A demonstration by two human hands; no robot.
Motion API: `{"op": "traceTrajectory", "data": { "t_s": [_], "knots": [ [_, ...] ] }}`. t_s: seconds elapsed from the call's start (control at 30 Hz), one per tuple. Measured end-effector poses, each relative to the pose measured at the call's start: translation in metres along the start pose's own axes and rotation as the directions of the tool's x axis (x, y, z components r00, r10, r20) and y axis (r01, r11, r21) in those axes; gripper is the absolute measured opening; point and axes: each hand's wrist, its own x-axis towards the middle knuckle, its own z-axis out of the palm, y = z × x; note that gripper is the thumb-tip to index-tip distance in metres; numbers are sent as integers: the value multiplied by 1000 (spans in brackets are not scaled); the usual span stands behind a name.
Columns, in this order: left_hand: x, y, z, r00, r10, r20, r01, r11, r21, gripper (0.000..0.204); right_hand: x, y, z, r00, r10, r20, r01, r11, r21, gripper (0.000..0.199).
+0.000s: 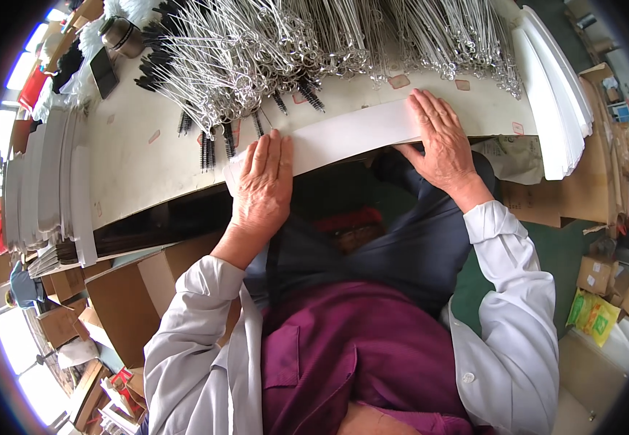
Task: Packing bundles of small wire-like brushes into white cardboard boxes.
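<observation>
A long, narrow white paper or card strip (351,135) lies along the near edge of the table, slanting up toward the right. On its left end rests my left hand (262,174), fingers stretched out side by side, thumb hidden. My right hand (441,141) lies flat at the other end, its fingers extended and the thumb spread toward the near edge. Just beyond the strip is a heap of wire-handled brushes (249,58) with looped ends. Several black bristle heads (208,151) poke out toward me, close to my left hand.
Stacks of white flat card stand at the table's left end (46,188) and right end (552,94). A flask (121,36) and a dark phone-like slab (103,72) sit at the far left. Cardboard boxes (130,304) crowd the floor on the left, with more at right.
</observation>
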Motion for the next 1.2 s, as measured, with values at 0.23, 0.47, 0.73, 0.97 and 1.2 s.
{"op": "traceTrajectory", "data": {
  "t_s": [0.23, 0.47, 0.73, 0.97, 1.2],
  "knots": [
    [-3, -13, -4, 996, 92, 8, -93, 995, 48, 61, -1, 1, -6, 999, -37, -32, 36, 999, -35, 82],
    [-26, -19, -24, 997, 72, 18, -72, 997, 34, 55, -10, 0, -15, 981, -155, -115, 159, 987, 23, 54],
    [-57, -42, -46, 994, 72, 83, -70, 997, -23, 47, -9, -18, -30, 963, -234, -132, 250, 961, 117, 44],
    [-15, 4, -111, 941, -24, 336, 162, 906, -390, 62, -3, -41, -54, 947, -284, -152, 304, 944, 128, 37],
    [28, 36, -70, 853, -41, 521, 376, 740, -558, 74, 11, -82, -40, 919, -376, -118, 392, 903, 177, 41]
  ]
}}
